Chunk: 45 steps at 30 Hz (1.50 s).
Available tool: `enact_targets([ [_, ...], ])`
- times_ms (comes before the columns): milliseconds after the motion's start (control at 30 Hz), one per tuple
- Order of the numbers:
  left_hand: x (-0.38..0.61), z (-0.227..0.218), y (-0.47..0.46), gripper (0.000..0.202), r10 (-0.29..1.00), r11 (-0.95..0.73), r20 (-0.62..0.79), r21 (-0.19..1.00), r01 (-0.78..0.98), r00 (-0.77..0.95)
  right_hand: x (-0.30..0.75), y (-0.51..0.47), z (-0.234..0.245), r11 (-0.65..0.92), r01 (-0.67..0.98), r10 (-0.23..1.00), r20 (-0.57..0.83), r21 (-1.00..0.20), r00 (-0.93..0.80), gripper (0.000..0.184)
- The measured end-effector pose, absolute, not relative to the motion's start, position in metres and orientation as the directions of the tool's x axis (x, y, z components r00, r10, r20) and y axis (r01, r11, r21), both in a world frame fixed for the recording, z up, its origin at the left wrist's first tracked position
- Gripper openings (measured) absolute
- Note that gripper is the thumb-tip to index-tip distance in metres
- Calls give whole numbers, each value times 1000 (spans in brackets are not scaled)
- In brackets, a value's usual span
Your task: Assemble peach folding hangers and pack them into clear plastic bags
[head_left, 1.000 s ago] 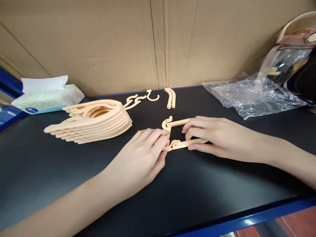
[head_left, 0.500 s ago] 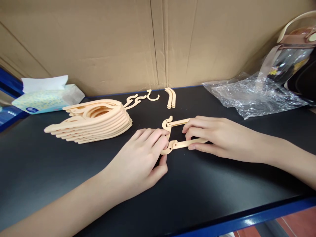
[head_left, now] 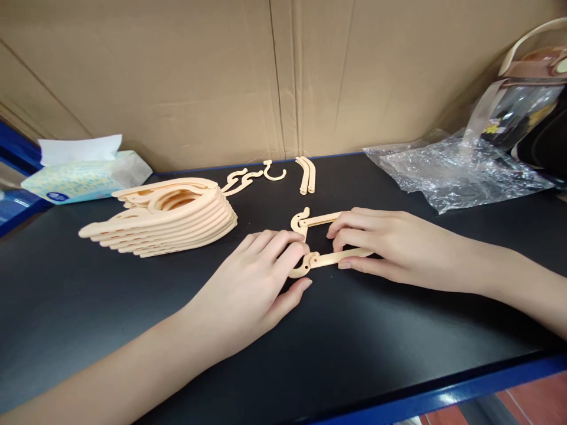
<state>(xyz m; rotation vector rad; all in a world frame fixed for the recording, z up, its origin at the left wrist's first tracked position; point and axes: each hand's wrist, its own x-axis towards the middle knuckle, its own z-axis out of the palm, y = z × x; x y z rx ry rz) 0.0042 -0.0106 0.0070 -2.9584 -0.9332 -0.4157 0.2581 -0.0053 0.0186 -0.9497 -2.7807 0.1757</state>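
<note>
A cream plastic folding clothes hanger (head_left: 325,259) lies on the black tabletop between my two hands, its jointed arms pointing right. My left hand (head_left: 266,277) grips the left, curved end with bent fingers, while its thumb sticks out just in front. Its fingers hide part of the hanger's middle. My right hand (head_left: 390,245) is closed around both arms near their right end, fingers on the far one and thumb against the near one. The palm covers the arm tips.
Behind my left hand sits a stack of cream hangers (head_left: 190,224). Further back lie small notched pieces (head_left: 241,184), a loose hook (head_left: 274,175) and curved strips (head_left: 309,175). A tissue pack (head_left: 88,177) stands left; a clear plastic bag (head_left: 438,171) and a bottle (head_left: 518,106) are right. Cardboard (head_left: 199,77) backs the table.
My left thumb has moved outward to the right, and the left index finger has shifted slightly right over the hanger. My right hand and the hanger stay practically still.
</note>
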Motion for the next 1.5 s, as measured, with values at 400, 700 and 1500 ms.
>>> enact_targets([
  [400,5,7,-10,15,565,-819,254,56,571,785,257,-5,18,787,589,614,142,-182,-776,21],
  [700,5,7,-11,11,568,-816,244,47,576,786,257,-6,20,783,594,618,129,-183,-776,21],
  [1500,7,6,-10,18,564,-816,266,33,577,782,256,-5,19,779,602,624,121,-176,-772,23],
])
